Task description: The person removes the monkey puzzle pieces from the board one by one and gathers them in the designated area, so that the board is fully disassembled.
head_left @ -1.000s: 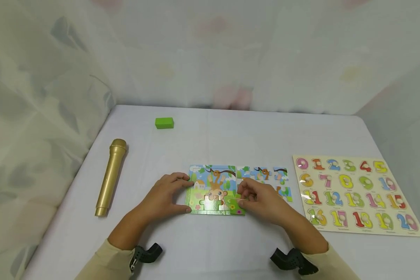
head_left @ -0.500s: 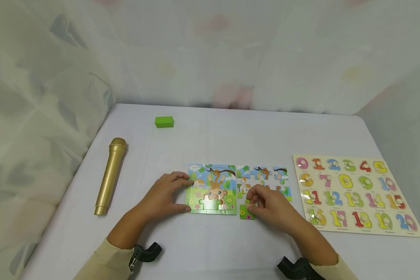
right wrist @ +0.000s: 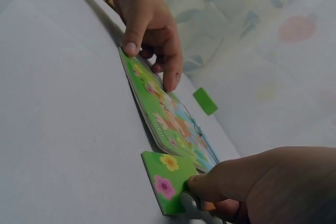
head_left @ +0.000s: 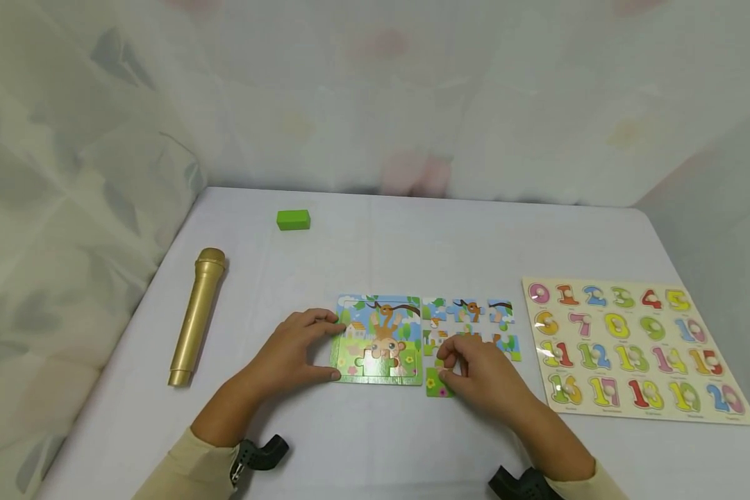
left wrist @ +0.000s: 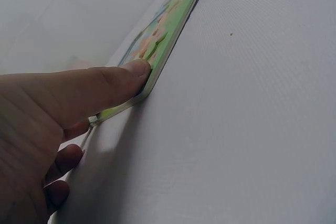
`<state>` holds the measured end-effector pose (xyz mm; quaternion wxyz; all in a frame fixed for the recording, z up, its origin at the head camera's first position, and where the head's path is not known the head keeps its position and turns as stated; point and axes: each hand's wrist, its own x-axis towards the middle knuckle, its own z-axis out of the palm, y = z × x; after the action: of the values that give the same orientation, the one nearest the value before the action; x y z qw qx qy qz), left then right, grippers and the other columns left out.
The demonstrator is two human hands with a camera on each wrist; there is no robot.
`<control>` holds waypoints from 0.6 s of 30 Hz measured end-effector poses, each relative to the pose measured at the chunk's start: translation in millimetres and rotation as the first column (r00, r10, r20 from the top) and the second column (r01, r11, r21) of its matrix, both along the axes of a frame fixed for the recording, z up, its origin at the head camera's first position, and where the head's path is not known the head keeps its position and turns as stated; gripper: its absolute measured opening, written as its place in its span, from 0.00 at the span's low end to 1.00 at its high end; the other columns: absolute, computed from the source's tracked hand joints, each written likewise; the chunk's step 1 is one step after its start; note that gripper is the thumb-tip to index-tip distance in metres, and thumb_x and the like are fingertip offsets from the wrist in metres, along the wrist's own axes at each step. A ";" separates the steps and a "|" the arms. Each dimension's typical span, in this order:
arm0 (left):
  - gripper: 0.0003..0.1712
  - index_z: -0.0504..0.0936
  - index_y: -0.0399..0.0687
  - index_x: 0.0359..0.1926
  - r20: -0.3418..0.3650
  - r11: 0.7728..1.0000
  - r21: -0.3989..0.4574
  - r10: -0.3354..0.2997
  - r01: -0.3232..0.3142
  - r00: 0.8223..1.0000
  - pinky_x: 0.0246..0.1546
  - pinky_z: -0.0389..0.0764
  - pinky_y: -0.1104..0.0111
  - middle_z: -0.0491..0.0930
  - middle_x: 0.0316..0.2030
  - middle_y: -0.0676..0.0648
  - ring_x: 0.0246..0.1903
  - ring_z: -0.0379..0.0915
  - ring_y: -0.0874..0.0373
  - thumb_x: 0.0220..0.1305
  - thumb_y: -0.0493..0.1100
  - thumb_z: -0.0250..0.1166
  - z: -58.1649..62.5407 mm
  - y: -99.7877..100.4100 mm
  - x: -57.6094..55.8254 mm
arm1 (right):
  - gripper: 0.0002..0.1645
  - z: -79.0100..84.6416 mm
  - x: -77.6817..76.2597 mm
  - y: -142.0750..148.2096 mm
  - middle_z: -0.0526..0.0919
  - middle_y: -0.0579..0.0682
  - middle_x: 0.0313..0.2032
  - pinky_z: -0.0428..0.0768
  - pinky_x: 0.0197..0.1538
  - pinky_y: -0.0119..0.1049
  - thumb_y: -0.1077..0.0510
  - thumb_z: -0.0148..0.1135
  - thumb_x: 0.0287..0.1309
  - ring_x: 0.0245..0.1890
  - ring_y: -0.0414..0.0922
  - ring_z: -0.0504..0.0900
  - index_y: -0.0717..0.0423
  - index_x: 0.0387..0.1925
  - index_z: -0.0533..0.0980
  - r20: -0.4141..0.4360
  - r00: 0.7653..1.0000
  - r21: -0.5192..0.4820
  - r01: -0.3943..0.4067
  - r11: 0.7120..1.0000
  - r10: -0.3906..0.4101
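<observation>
My left hand [head_left: 287, 351] holds the left side of a small jigsaw board [head_left: 350, 379] with a monkey picture. In the left wrist view the thumb lies on the board's near corner, while the other fingers bend beside its edge. The thumb and fingers of my right hand [head_left: 487, 375] pinch a green jigsaw piece [right wrist: 176, 174] with a yellow and a pink flower, just right of the board's near right corner. The fingers cover the piece's right part. Behind that hand, loose jigsaw pieces [head_left: 503, 310] lie in rows, partly hidden. One piece space in the board's lower middle looks pale and shiny.
A wooden number board [head_left: 637, 347] with knobbed numerals lies to the right. At the left is a gold microphone [head_left: 197, 319], and a green block [head_left: 294, 220] sits farther back. Patterned cloth [head_left: 287, 97] hangs behind the white table [head_left: 412, 236].
My right hand has moved a little right and toward me, bringing the flowered piece off the board's near right corner to beside it. The left hand stays on the board.
</observation>
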<state>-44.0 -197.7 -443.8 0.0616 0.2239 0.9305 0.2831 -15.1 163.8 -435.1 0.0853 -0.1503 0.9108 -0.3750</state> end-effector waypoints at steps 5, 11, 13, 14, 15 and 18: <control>0.45 0.85 0.51 0.66 -0.016 1.000 0.002 -0.006 0.006 1.000 0.67 0.69 0.43 0.77 0.66 0.49 0.67 0.69 0.44 0.45 0.52 0.90 -0.7 -0.7 0.7 | 0.14 -1.2 1.7 -1.6 0.78 0.35 0.32 0.72 0.33 0.32 0.63 0.79 0.55 0.27 0.34 0.70 0.45 0.39 0.83 -0.061 0.998 0.026 -0.008 1.000 0.010; 0.43 0.86 0.50 0.64 -0.064 0.999 0.020 -0.025 0.026 0.998 0.63 0.71 0.42 0.78 0.65 0.48 0.65 0.71 0.44 0.44 0.50 0.90 -0.9 -1.7 1.6 | 0.13 -4.0 2.6 -3.9 0.79 0.31 0.32 0.73 0.35 0.33 0.61 0.80 0.55 0.29 0.33 0.70 0.44 0.39 0.85 -0.100 0.995 0.104 -0.005 0.995 0.015; 0.43 0.86 0.50 0.64 -0.072 0.999 0.026 -0.031 0.033 0.997 0.63 0.71 0.42 0.78 0.64 0.48 0.65 0.71 0.44 0.45 0.50 0.90 -0.6 -1.9 1.8 | 0.13 -4.4 2.6 -4.6 0.79 0.31 0.32 0.73 0.36 0.33 0.61 0.80 0.54 0.30 0.33 0.71 0.44 0.39 0.85 -0.104 0.994 0.122 -0.002 0.993 0.014; 0.43 0.86 0.49 0.64 -0.071 0.999 0.023 -0.031 0.033 0.997 0.63 0.71 0.42 0.78 0.64 0.48 0.65 0.71 0.44 0.45 0.50 0.90 -0.1 -1.7 1.9 | 0.13 -4.3 2.6 -4.8 0.79 0.31 0.32 0.74 0.36 0.33 0.61 0.80 0.54 0.30 0.33 0.71 0.44 0.39 0.85 -0.105 0.994 0.126 -0.001 0.992 0.014; 0.43 0.85 0.49 0.64 -0.069 0.999 0.019 -0.032 0.033 0.997 0.64 0.71 0.42 0.78 0.65 0.48 0.65 0.71 0.44 0.45 0.50 0.89 0.3 -1.5 2.1 | 0.13 -4.2 2.5 -5.0 0.79 0.31 0.32 0.74 0.37 0.33 0.61 0.80 0.54 0.30 0.33 0.71 0.44 0.39 0.85 -0.106 0.994 0.128 0.000 0.992 0.014; 0.42 0.85 0.49 0.65 -0.067 0.999 -0.009 -0.038 0.038 0.997 0.64 0.71 0.43 0.78 0.65 0.48 0.65 0.71 0.43 0.48 0.50 0.89 1.9 -0.4 2.5 | 0.12 -2.6 2.4 -5.0 0.79 0.31 0.32 0.73 0.36 0.34 0.61 0.79 0.55 0.30 0.33 0.71 0.44 0.40 0.85 -0.103 0.995 0.125 0.000 0.992 0.013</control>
<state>-41.4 -198.1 -442.0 0.0365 0.2508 0.9287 0.2707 -12.7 158.8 -437.7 0.0485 -0.1668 0.9352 -0.3085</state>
